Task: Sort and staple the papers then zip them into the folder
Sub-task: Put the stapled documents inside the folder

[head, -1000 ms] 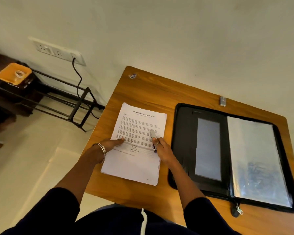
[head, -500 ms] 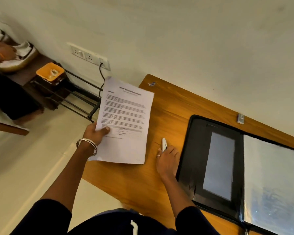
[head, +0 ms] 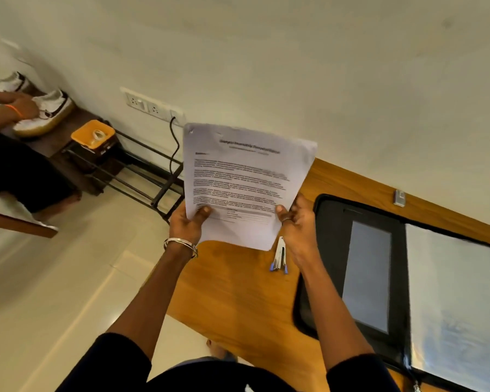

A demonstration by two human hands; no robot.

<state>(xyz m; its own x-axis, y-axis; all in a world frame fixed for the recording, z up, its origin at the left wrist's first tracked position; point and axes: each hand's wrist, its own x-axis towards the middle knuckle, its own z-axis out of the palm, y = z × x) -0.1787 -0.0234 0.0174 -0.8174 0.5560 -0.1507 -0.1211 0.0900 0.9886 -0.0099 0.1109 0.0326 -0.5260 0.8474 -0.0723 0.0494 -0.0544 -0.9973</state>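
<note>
A stack of printed white papers (head: 244, 179) is held upright in the air above the wooden table's (head: 238, 301) left end. My left hand (head: 188, 222) grips its lower left edge, thumb on the front. At the lower right edge, my right hand (head: 296, 222) holds the stack, thumb on the page. A small silver stapler (head: 279, 254) with blue ends lies on the table just below the papers, beside my right wrist. The black zip folder (head: 331, 250) lies open flat at the right, with a clear plastic sleeve (head: 453, 301) inside.
A small grey object (head: 399, 198) sits near the table's far edge by the wall. Left of the table stand a black metal rack (head: 142, 176), an orange tray (head: 92, 134) and a wall socket with a cable (head: 150, 106). Another person's arm (head: 9, 104) touches white shoes at far left.
The papers rose from the table into the air. My right hand let go of the stapler, which now lies on the table, and took hold of the stack's right edge.
</note>
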